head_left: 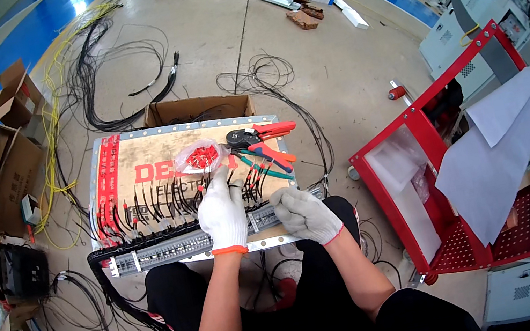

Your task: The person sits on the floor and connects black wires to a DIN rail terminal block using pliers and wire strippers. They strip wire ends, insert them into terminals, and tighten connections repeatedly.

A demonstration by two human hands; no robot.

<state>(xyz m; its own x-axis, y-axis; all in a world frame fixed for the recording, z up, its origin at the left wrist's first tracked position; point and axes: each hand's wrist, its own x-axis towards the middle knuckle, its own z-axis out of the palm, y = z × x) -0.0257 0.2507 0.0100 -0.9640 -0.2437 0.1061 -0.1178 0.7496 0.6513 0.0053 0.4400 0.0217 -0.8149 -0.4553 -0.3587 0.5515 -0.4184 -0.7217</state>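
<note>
My left hand (221,212), in a white knit glove with an orange cuff, reaches over a row of black wires (153,213). Its fingers stretch to the near edge of a clear plastic bag (198,156) of small red parts, thumb apart. My right hand (307,215), gloved too, is curled closed beside the right end of a grey slotted terminal strip (173,249); its fingers hide whatever they hold. The wires rise from a black-wrapped bundle (151,241) along the strip. Right of the bag lie a crimping tool (259,132) and red-and-green-handled pliers (267,158).
Everything rests on a printed wooden crate (152,150) before my knees. An open cardboard box (198,110) stands behind it. Coiled black cables (97,89) and yellow cable (52,125) cover the floor at left. At right stands a red metal frame (394,213) with white sheets.
</note>
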